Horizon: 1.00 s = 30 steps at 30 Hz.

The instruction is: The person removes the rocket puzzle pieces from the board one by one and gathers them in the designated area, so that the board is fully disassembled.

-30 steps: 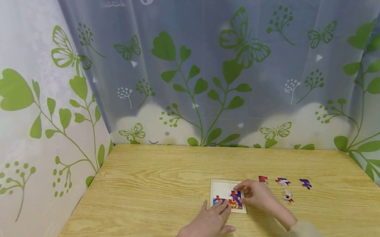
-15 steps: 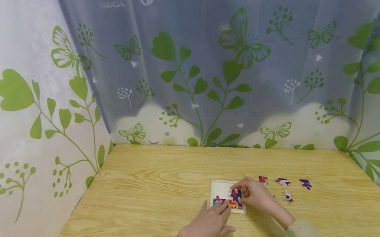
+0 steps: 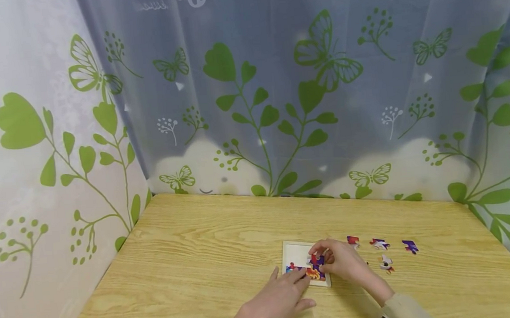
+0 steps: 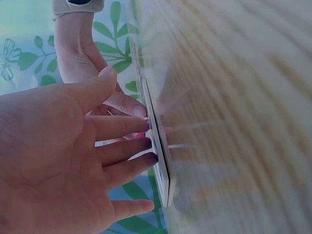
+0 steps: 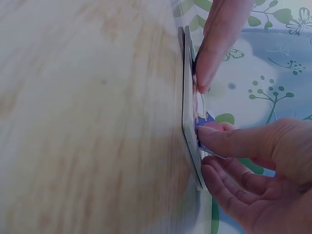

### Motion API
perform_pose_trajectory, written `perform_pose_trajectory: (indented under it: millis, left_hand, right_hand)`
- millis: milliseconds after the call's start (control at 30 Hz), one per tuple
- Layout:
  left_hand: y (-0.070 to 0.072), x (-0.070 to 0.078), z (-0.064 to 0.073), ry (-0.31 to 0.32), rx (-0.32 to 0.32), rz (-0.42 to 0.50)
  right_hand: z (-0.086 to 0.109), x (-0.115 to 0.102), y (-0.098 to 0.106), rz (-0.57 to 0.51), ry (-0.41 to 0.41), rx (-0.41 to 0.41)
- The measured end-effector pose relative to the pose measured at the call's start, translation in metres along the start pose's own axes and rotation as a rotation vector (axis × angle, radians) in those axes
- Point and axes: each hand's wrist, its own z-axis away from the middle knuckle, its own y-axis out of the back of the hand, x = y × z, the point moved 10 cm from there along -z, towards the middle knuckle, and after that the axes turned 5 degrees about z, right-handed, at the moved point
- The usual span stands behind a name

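A shallow square puzzle tray [image 3: 296,251] lies on the table, with joined colourful jigsaw pieces [image 3: 312,274] along its near side. My left hand [image 3: 275,302] lays its straight fingers on those pieces; in the left wrist view the fingertips touch the tray's face. At the tray's right side, my right hand [image 3: 343,262] pinches a purple and red jigsaw piece [image 3: 318,259] between thumb and fingers. The right wrist view shows this piece [image 5: 207,119] slightly tilted against the tray, under the thumb. Whether it is fully seated cannot be told.
Several loose jigsaw pieces lie right of the tray: a red one [image 3: 353,241], a white and purple one [image 3: 380,244], a purple one [image 3: 410,246] and a white one with an eye-like spot [image 3: 386,262]. A patterned curtain [image 3: 250,104] hangs behind the wooden table [image 3: 198,243].
My right hand has shifted slightly left and toward me, keeping its pinch on the purple and red jigsaw piece. My left hand has stayed nearly still.
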Motion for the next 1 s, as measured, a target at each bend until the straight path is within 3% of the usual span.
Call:
perform_pose_trajectory:
  millis: [167, 300, 500, 767, 1000]
  left_hand:
    - [0.000, 0.007, -0.001, -0.033, 0.022, -0.029]
    - [-0.006, 0.013, -0.002, -0.062, -0.012, -0.030]
    - [-0.011, 0.013, -0.003, -0.052, -0.047, -0.008]
    - [-0.011, 0.013, -0.003, -0.039, -0.074, 0.024]
    - [-0.009, 0.015, -0.003, -0.046, -0.057, 0.008]
  right_hand:
    - [0.000, 0.000, -0.001, -0.001, 0.003, -0.005]
    - [0.000, -0.001, -0.001, -0.003, 0.013, -0.013]
    - [-0.002, 0.001, 0.000, -0.053, 0.023, -0.017]
    - [-0.004, 0.008, 0.001, -0.100, -0.030, -0.006]
    - [-0.005, 0.012, 0.001, -0.130, -0.084, -0.006]
